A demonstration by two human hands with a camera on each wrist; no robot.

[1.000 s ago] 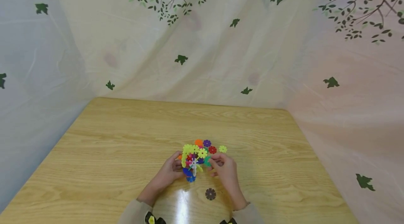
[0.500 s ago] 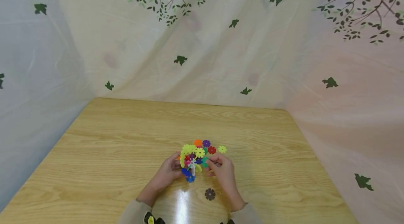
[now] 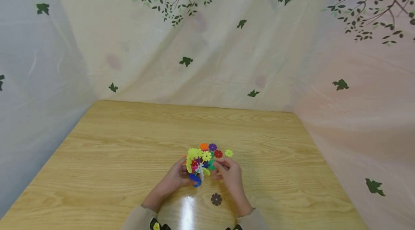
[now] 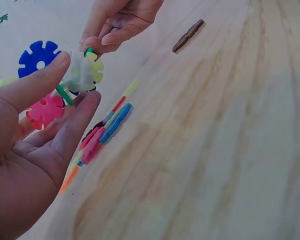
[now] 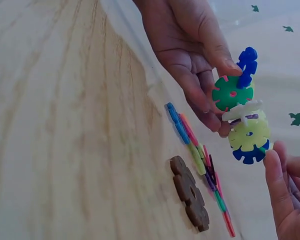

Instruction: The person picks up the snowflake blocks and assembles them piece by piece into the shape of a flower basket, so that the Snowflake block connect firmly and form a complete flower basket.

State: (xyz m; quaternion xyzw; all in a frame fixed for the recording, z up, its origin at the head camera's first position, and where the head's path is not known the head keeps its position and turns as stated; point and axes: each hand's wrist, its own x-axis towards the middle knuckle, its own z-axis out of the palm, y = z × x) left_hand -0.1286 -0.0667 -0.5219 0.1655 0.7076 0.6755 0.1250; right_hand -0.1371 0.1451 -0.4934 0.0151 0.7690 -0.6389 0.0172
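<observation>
My left hand point(image 3: 176, 177) holds a cluster of interlocking flower-shaped plastic discs above the table. In the right wrist view a dark blue disc point(image 5: 247, 67) stands on edge by its thumb, beside a green disc point(image 5: 233, 93). A white disc point(image 5: 243, 111) and a pale yellow disc point(image 5: 250, 134) sit further along the cluster. My right hand point(image 3: 231, 174) pinches a green disc point(image 3: 212, 165) at the cluster's right side. Its fingertips meet the disc close to another blue disc point(image 5: 247, 156); how far the green one is slotted in cannot be made out.
Loose discs lie just beyond the hands, among them orange point(image 3: 204, 146), purple point(image 3: 212, 147), red point(image 3: 218, 154) and yellow point(image 3: 228, 153). A brown disc point(image 3: 216, 199) lies nearer, between the forearms. The wooden table point(image 3: 113, 143) meets a printed cloth backdrop point(image 3: 207, 78) behind.
The cluster has turned slightly in my left hand, whose thumb now lies across the lower blue disc. My right hand keeps its pinch on the green disc with only slight movement.
</observation>
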